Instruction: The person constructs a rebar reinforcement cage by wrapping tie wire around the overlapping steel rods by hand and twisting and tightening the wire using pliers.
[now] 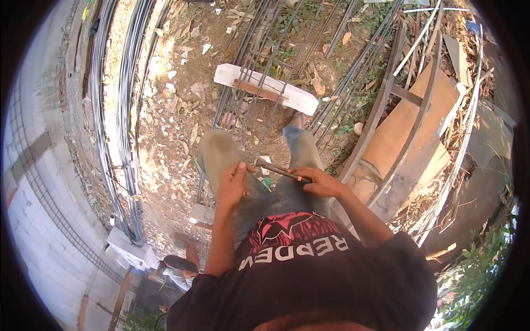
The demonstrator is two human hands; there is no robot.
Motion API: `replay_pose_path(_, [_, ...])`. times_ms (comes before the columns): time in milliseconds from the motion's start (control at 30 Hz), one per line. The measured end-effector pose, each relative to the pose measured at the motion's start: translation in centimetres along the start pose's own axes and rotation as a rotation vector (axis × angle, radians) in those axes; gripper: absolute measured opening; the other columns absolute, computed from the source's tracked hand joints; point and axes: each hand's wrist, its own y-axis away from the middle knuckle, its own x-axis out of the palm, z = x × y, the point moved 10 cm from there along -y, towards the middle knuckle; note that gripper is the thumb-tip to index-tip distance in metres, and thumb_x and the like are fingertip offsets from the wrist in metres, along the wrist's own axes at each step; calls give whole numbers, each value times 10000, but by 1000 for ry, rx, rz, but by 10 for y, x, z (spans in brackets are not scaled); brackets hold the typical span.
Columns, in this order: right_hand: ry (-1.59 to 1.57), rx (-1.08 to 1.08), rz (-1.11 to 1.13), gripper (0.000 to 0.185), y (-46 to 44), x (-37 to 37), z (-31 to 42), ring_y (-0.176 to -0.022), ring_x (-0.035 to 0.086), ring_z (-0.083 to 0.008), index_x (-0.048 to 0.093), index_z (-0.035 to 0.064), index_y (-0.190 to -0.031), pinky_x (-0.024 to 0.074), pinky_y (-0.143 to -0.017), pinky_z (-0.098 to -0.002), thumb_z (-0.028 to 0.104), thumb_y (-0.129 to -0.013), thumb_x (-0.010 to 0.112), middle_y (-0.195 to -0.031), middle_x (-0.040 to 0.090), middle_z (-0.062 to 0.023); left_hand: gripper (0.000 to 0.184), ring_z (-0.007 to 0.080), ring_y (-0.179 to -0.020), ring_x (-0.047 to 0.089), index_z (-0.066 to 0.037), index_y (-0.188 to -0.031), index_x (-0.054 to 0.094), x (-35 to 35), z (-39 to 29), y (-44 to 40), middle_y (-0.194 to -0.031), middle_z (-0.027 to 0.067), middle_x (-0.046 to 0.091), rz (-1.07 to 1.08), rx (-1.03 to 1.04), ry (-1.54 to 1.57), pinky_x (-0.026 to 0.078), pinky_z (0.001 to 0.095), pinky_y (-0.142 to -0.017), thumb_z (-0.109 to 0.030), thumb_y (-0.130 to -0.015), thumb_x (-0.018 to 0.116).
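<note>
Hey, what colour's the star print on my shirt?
The star print is pinkish red, seen in the head view, the only one.

On my feed, the right hand [316, 182] grips a slim dark tool [279, 170], its far end near the closed left hand [234, 181]. Rods [267, 69] cross 1 white block [301, 100] at 12 o'clock; metal bundles [126, 91] lie toward 10.

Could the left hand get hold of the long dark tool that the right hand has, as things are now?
Probably yes: the left hand is close to the far end of the dark tool, and nothing seems to block the way.
</note>
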Motion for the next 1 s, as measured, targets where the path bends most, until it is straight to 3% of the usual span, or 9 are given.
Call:
replay_pose_path(100, [-254,218,94,473,-2,-7,10,-1210,598,-230,667,51,-1238,445,-1062,-378,30,-771,597,-1256,664,-107,365,69,-480,434,-34,-1061,677,-46,-37,-19,-587,-39,441,-172,91,64,469,268,-496,-335,-1121,479])
replay_pose_path(167, [-270,344,-12,346,-8,-13,1,-1085,630,-179,669,33,-1157,492,-948,-336,32,-819,595,-1117,676,-71,350,83,-478,428,-42,-1069,675,-89,-45,-35,-593,-30,452,-283,51,85,443,264,-478,-330,-1122,482])
replay_pose_path(267, [-298,403,-274,342,-30,-12,-19,-944,687,-164,639,16,-1195,547,-798,-315,25,-858,578,-1069,681,-70,336,84,-533,505,-44,-1090,682,-155,-58,-86,-611,-21,483,-135,49,-26,445,267,-528,-327,-1114,503])
replay_pose_path(367, [-354,507,-715,382,-56,7,-10,-765,727,-185,583,-18,-1271,563,-630,-310,19,-892,551,-1066,698,-107,328,170,-614,610,-21,-1082,685,-213,-92,-165,-660,63,600,-186,341,-621,476,342,-601,-309,-1095,531])
replay_pose_path(433, [-431,579,-984,373,-78,37,10,-756,734,-204,567,-34,-1272,561,-615,-317,16,-903,540,-1058,712,-135,316,418,-814,707,5,-1079,662,-238,-101,-214,-813,241,682,-87,454,-734,516,506,-740,-290,-1059,553])
replay_pose_path(533, [-441,653,-1100,302,-133,89,70,-709,700,-175,558,-43,-1200,552,-591,-316,17,-904,554,-1011,714,-139,326,499,-886,674,4,-1085,672,-282,-106,-243,-922,279,708,51,386,-764,507,536,-770,-292,-1059,537])
replay_pose_path(700, [96,641,-978,188,-232,91,188,-728,694,-326,548,-13,-1033,543,-688,-430,59,-875,619,-837,693,-173,332,463,-907,693,-1,-1112,681,-355,-103,-240,-932,282,705,95,332,-700,520,512,-796,-294,-1055,537])
replay_pose_path(800, [147,584,-981,238,-286,79,233,-792,696,-414,543,1,-1068,532,-742,-476,96,-873,640,-809,680,-199,345,424,-896,704,3,-1116,685,-392,-114,-255,-918,263,713,94,335,-633,525,490,-805,-306,-1053,544])
replay_pose_path(1000, [-20,250,-1289,348,-312,66,294,-888,707,-424,549,44,-1223,547,-762,-484,129,-902,655,-957,706,-213,391,333,-854,705,22,-1108,693,-433,-138,-291,-902,198,731,63,375,-733,523,439,-796,-338,-1056,551])
